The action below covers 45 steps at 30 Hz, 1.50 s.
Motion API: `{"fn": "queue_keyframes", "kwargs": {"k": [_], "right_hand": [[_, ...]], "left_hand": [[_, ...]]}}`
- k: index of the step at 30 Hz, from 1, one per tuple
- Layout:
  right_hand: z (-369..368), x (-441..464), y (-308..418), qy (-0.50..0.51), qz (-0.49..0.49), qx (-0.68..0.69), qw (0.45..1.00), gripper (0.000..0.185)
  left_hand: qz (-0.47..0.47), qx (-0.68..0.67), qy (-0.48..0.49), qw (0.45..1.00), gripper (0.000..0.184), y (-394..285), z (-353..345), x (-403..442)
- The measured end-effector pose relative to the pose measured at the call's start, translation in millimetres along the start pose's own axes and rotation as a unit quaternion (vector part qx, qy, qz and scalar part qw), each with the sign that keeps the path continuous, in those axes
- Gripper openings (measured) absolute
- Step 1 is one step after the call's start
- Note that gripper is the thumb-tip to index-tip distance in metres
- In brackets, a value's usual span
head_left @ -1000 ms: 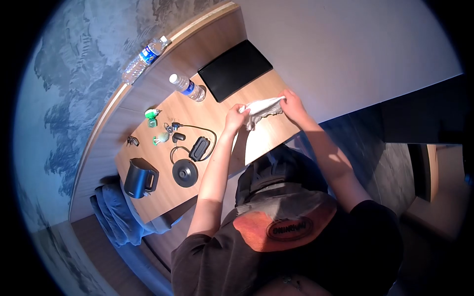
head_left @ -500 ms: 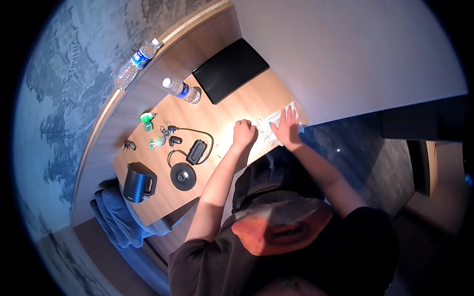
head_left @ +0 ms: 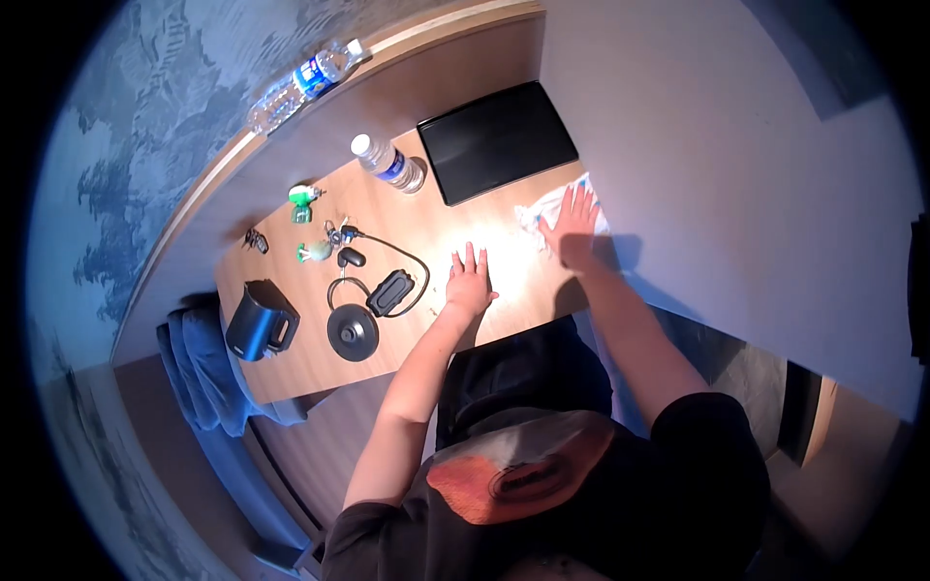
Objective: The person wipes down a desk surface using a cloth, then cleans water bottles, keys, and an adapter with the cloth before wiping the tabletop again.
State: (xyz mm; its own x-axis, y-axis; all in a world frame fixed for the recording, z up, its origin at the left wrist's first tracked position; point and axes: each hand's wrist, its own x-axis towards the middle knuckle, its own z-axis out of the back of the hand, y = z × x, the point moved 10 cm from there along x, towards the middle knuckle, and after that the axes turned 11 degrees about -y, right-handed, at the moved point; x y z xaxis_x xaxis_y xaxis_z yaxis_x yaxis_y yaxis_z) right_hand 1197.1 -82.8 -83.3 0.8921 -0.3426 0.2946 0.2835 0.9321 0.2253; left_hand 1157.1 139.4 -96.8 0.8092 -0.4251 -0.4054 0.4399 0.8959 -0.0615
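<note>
My left hand (head_left: pixel 469 283) rests on the wooden table (head_left: pixel 387 344) near its front edge, fingers spread and nothing held. Farther right, my right hand (head_left: pixel 574 229) lies flat with fingers stretched on a crumpled white cloth or wipe (head_left: pixel 535 219), pressing it to the tabletop by the right wall. The hand covers part of the cloth. Beyond both hands lies a closed black laptop (head_left: pixel 498 142).
An upright water bottle (head_left: pixel 392 167) stands left of the laptop; another bottle (head_left: pixel 308 81) lies on the ledge. Leftward are a blue kettle (head_left: pixel 260 324), its round black base (head_left: pixel 353 332) with cord, small green bottles (head_left: pixel 302 204), and a black earbud-like case (head_left: pixel 352 257).
The left hand's curled fingers have spread out on the table. My right hand and the cloth have shifted toward the far right corner, near the laptop. The camera view has also turned.
</note>
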Motion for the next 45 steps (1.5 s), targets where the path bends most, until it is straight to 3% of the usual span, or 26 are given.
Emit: {"fn": "queue_keyframes", "kwargs": {"k": [5, 10, 11, 12, 18, 20, 21, 24, 28, 31, 34, 35, 38, 39, 43, 45], "right_hand": [[-7.7, 27.4, 13.6, 0.014, 0.021, -0.022, 0.999, 0.084], [-11.3, -2.6, 56.4, 0.051, 0.171, 0.041, 0.983, 0.079], [-14.6, -11.2, 70.6, 0.069, 0.186, 0.053, 0.979, 0.078], [-15.8, -21.4, 85.2, 0.086, 0.201, 0.065, 0.974, 0.077], [2.8, -83.2, 156.9, 0.192, 0.354, 0.159, 0.902, 0.074], [12.2, -99.9, 153.0, 0.214, 0.385, 0.13, 0.888, 0.073], [17.6, -108.7, 149.8, 0.225, 0.399, 0.115, 0.882, 0.073], [34.2, -125.0, 118.6, 0.187, 0.395, 0.046, 0.898, 0.069], [37.8, -115.3, 52.2, 0.226, 0.261, 0.021, 0.938, 0.065], [30.5, -111.9, -10.3, 0.066, 0.158, 0.022, 0.985, 0.064], [50.9, -111.3, -27.6, 0.035, 0.062, -0.016, 0.997, 0.064], [45.4, -115.6, -29.3, 0.102, 0.029, -0.024, 0.994, 0.074], [17.1, -127.7, -41.8, 0.166, -0.059, -0.015, 0.984, 0.087], [-1.8, -134.0, -50.5, 0.181, -0.077, -0.002, 0.981, 0.093], [19.1, -127.0, -32.7, 0.082, -0.107, -0.006, 0.991, 0.084], [29.8, -121.1, -23.5, 0.045, -0.072, -0.01, 0.996, 0.082]], "left_hand": [[-0.02, -0.015, 0.057, 0.998, 0.095, 7.6, -5.2, 7.3], [0.002, -0.196, 0.007, 0.981, 0.083, 19.1, 10.1, 11.1], [0.116, -0.269, 0.033, 0.955, 0.078, 34.3, 7.2, 5.3], [0.096, -0.345, -0.05, 0.932, 0.078, 39.7, 1.2, 11.4], [0.134, -0.41, -0.194, 0.881, 0.062, 48.8, 17.1, 0.7], [0.177, -0.444, -0.206, 0.854, 0.053, 58.2, 21.7, -2.1], [0.161, -0.427, -0.27, 0.848, 0.042, 62.5, 31.2, 0.4], [0.177, -0.423, -0.303, 0.836, 0.031, 78.4, 41.0, 15.6], [0.203, -0.43, -0.305, 0.825, 0.028, 104.7, 38.9, 51.2], [0.23, -0.392, -0.323, 0.83, 0.035, 120.3, 51.2, 71.9], [0.237, -0.361, -0.288, 0.855, 0.039, 128.9, 50.9, 99.1], [0.239, -0.351, -0.279, 0.861, 0.04, 130.5, 50.2, 108.5], [0.26, -0.317, -0.28, 0.868, 0.041, 128.8, 59.0, 116.1], [0.263, -0.318, -0.279, 0.867, 0.035, 130.3, 59.0, 118.3], [0.226, -0.331, -0.245, 0.883, 0.02, 130.4, 49.4, 136.3], [0.221, -0.389, -0.278, 0.85, 0.022, 137.2, 46.7, 142.7]]}}
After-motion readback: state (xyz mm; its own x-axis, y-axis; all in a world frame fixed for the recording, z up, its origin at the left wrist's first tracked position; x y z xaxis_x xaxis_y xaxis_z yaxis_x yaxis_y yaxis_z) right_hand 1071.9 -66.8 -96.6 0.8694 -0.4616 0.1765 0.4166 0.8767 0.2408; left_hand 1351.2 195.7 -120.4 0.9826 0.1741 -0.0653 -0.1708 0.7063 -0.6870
